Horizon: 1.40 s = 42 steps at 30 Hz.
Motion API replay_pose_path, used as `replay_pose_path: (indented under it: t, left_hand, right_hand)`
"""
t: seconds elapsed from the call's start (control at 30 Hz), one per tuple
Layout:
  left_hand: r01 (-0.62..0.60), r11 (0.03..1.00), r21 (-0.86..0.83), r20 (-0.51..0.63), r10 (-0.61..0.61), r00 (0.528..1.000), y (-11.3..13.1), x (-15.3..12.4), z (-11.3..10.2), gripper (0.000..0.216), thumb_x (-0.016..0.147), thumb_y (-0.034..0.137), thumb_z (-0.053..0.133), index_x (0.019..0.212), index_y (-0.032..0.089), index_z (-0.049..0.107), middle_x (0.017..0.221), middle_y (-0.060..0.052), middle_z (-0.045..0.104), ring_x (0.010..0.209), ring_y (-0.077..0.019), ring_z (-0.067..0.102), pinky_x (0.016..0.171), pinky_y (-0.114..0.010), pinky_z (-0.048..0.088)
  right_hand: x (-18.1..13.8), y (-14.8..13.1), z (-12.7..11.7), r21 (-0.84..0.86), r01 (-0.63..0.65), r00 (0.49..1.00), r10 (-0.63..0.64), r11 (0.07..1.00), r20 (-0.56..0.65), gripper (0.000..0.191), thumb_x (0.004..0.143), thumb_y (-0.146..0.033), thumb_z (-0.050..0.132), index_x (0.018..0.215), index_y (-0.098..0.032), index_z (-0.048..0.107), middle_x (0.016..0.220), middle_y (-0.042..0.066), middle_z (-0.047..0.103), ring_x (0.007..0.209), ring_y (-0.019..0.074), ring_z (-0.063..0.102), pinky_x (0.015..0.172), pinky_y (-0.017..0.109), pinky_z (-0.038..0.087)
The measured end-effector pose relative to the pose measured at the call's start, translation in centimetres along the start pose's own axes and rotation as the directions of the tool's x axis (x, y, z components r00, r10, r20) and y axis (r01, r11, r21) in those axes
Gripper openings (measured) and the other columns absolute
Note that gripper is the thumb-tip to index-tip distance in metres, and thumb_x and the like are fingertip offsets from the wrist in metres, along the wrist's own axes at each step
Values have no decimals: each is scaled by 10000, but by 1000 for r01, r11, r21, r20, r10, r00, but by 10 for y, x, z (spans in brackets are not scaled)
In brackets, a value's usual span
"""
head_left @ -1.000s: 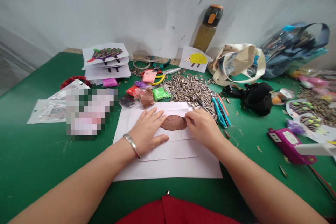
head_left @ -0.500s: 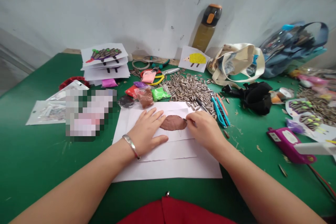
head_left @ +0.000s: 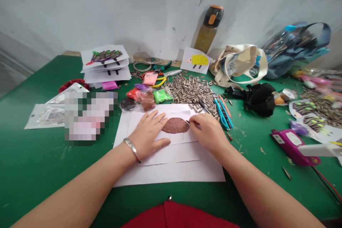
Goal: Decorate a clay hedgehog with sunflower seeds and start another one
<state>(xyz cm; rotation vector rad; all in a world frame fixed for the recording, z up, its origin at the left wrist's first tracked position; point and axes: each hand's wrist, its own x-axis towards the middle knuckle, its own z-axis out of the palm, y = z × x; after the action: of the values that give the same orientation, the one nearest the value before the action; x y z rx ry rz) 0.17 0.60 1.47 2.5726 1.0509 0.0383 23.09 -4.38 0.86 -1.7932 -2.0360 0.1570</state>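
Observation:
A flat brown clay oval (head_left: 175, 125) lies on a small white sheet (head_left: 171, 142) stacked on larger white paper (head_left: 171, 172). My left hand (head_left: 149, 133) lies flat with fingers stretched out, pressing the sheet just left of the clay. My right hand (head_left: 208, 131) is closed in a pinch at the clay's right edge, holding a sunflower seed (head_left: 190, 123) against it.
A heap of sunflower seeds (head_left: 192, 91) lies behind the paper, with coloured clay packets (head_left: 149, 96), scissors (head_left: 160, 78), blue cutters (head_left: 223, 112). Finished picture cards (head_left: 105, 62) stand back left, a bottle (head_left: 208, 28) and bags (head_left: 240, 62) at the wall, a purple glue gun (head_left: 294, 146) right.
Both hands stay almost where they were; the view has shifted slightly. The right hand's pinch has edged a little closer to the clay's right edge.

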Motion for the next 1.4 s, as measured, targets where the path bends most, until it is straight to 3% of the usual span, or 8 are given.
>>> replay_pose_path:
  t: [0.2,0.5,1.23,1.4]
  left_hand:
    - [27,1000,10,19,-27,999,1,0,0,690,840,469,597,1418,129,435,1519,-152,379,1415,-378,259,1146,-580,194]
    - [9,1000,3,-12,-9,1000,-1,0,3,673,841,475,593,1408,145,445,1516,-147,386,1408,-377,275,1135,-593,205]
    - [-10,1000,-22,-37,9,999,-1,-1,2,649,838,478,594,1393,169,465,1494,-147,417,1397,-387,291,1129,-604,219]
    - [-10,1000,-20,-38,10,999,-2,-1,3,653,839,484,590,1398,173,462,1496,-146,415,1401,-385,286,1132,-604,213]
  right_hand:
    - [5,-6,3,-106,86,996,-85,991,17,209,872,-119,491,781,-186,667,768,70,634,778,214,509,727,313,354]
    - [13,-4,9,-111,104,994,-107,988,-19,198,859,-113,501,758,-193,652,751,61,624,767,211,501,723,313,350]
    - [14,-3,12,-79,73,997,-75,994,-29,190,826,-109,497,738,-197,640,744,61,635,750,210,518,712,311,357]
    - [14,0,13,-4,44,997,-44,999,-70,175,822,-122,505,751,-203,642,762,51,649,769,205,538,720,303,367]
